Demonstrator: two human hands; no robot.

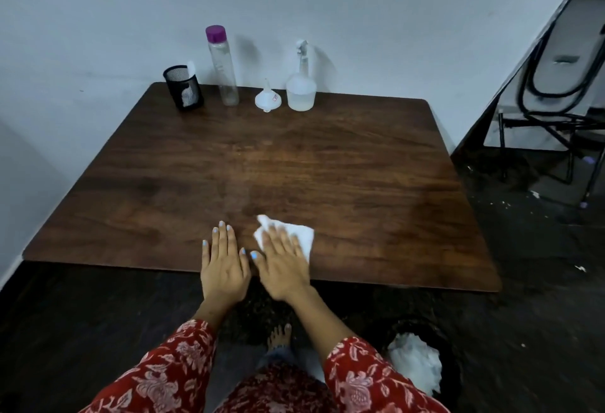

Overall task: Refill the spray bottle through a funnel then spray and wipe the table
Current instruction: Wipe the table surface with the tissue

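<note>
— What's around me? A plain pale wall (pixel 98 19) ahead, a dark floor (pixel 523 281) below.
— And to my right?
— A black metal chair frame (pixel 553 111), white scraps scattered on the floor near it.

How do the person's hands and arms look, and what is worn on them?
Both arms wear long red sleeves printed with a pale pink floral pattern, ending above the wrists. The left hand and right hand are bare, with light blue nail polish. No rings, watch or gloves show.
</note>
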